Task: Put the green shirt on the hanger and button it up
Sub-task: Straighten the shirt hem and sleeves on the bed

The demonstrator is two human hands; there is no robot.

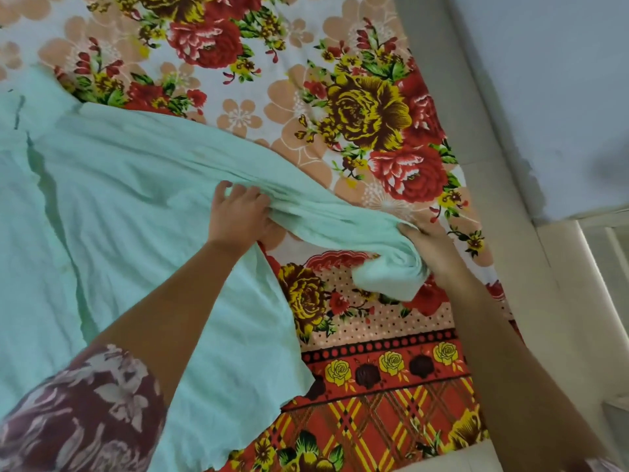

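While gripping green shirt (136, 206) sleeve (323, 212) in left hand (238, 212) and right hand (430, 248) near bed (374, 386) right edge, could twist it by overpulling

Printed fabric bedsheet (357, 107) with red and yellow roses on white, plus a red plaid border along the near edge. Spread across its left side, a pale mint-green fabric shirt (119, 185), one sleeve stretched rightward.
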